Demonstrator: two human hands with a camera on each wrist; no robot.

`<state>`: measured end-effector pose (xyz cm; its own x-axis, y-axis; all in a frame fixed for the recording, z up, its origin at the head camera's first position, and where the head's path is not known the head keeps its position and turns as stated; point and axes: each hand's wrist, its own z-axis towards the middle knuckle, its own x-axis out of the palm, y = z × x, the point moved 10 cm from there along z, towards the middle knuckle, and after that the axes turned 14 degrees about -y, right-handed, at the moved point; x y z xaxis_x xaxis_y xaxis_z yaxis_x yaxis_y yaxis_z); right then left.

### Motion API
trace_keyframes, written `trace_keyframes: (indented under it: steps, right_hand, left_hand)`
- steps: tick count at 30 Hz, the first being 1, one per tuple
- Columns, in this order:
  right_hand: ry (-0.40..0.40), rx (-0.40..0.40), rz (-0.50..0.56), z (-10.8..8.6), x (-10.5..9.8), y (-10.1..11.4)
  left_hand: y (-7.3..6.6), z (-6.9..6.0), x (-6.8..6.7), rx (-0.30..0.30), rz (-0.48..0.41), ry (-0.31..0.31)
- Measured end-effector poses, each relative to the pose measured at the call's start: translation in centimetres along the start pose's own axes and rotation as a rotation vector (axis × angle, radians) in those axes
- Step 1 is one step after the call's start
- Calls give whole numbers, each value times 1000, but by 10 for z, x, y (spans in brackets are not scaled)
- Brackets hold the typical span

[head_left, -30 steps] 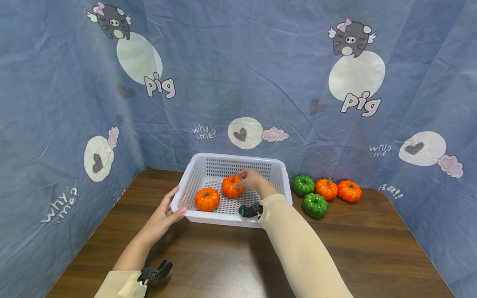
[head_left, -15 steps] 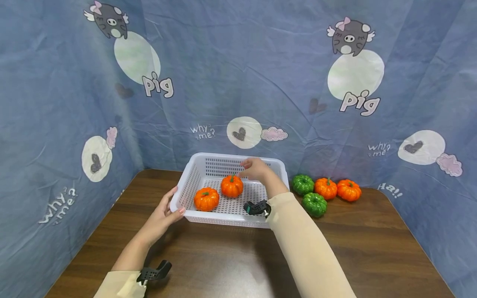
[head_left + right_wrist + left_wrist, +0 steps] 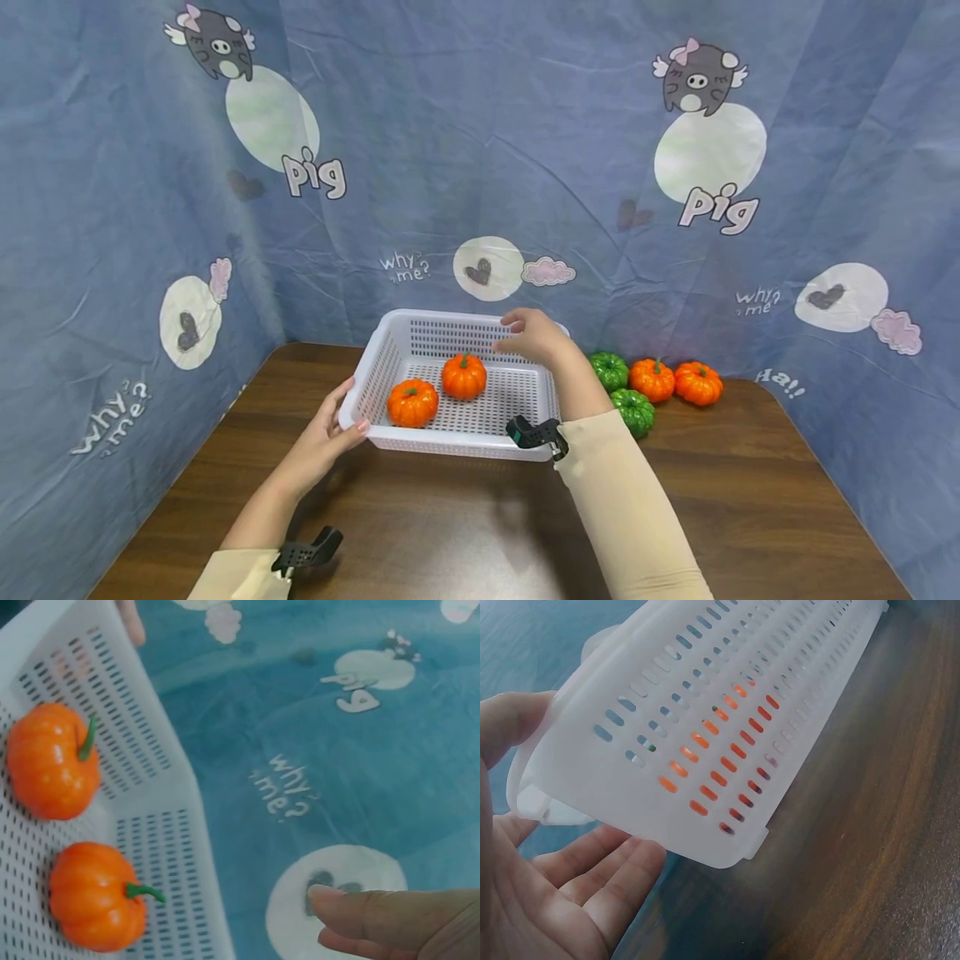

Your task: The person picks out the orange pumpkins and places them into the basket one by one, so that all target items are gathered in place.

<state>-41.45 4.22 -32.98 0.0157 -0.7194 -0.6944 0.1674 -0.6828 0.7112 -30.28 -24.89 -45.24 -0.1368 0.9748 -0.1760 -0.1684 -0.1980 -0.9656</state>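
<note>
A white perforated plastic basket stands at the back of the table. Inside it sit two small orange pumpkins with green stems, a left one and one farther back. At the basket's left front corner my left hand grips the rim; the left wrist view shows the thumb at the rim and the fingers against the end of the basket. My right hand hovers above the basket's right part, fingers apart and holding nothing. Both pumpkins are apart from it in the right wrist view.
Just right of the basket stand two green pumpkins, one behind and one in front, beside two more orange ones, a nearer and a far right. A blue printed cloth hangs around the brown wooden table.
My right hand has let go of the rear orange pumpkin, which stays in the basket, and has moved up and to the right. My left hand keeps its hold on the basket corner.
</note>
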Motion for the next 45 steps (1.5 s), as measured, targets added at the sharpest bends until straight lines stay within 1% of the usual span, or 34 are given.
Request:
trace_keyframes:
  steps: [4,11,15,20,26,32,39,43,45]
  right_hand:
    - [-32,-16,-19,-8,-11,-2]
    - [-49,-12,14,-24,-24,-7]
    - [-63,-17,-6,-31,-31,-12]
    - [-90,-15,7,-40,-41,-20]
    - [-139,-25,-14,-54,-56,-30]
    - [-192,-41,-6,-62,-68,-46]
    - [-233,-62,26,-64,-78,-74]
    - [-257,-83,32,-66,-86,-88]
    - [-282,-92,23,-68,-92,-94]
  left_hand:
    - [1,0,0,-3,-1,-1]
    - [3,0,1,-10,-8,4]
    - [2,0,1,-11,-12,4]
    - [3,0,1,-10,-4,6]
    - [3,0,1,-18,-10,12]
    - [1,0,0,-18,-7,13]
    - [2,0,1,-23,-21,19]
    - [1,0,2,-24,-22,18]
    - [1,0,2,-26,-23,17]
